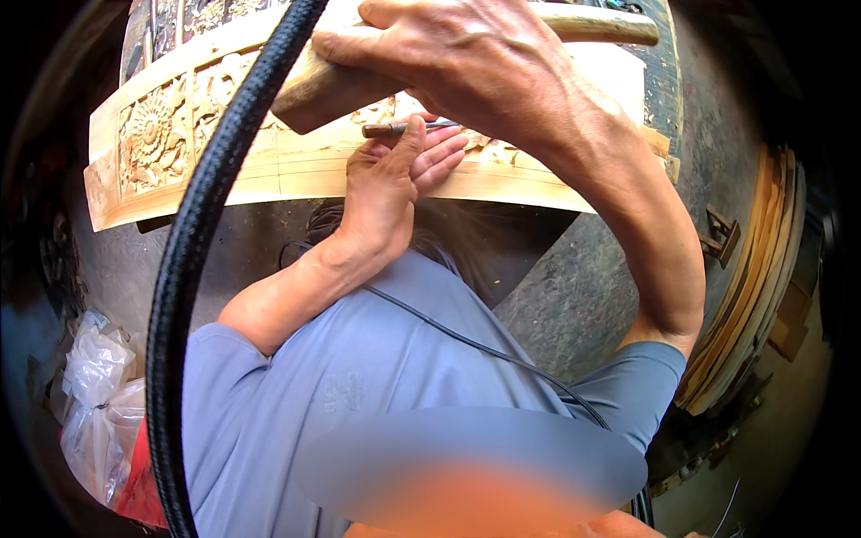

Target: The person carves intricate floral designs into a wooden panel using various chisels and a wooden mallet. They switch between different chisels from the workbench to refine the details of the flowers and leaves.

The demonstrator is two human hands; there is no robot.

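My right hand (471,63) is closed round a wooden mallet (336,94), raised over the work. Its blunt head points left and its handle end sticks out to the right. Below it my left hand (386,184) rests at the near edge of a pale carved wooden panel (260,177). A carving chisel (384,130) lies under the left thumb, against the fingers, which are partly stretched with the palm turned up. Its butt end points left; its cutting tip is hidden. A round, flower-like relief fills the panel's left end. The mallet and right arm cover much of the middle.
A thick black braided cable (193,233) crosses the left side of the view. Tools and shavings lie beyond the panel. Curved wooden boards (749,287) stand at the right by a small wooden piece (720,235). A clear plastic bag (97,403) sits at lower left.
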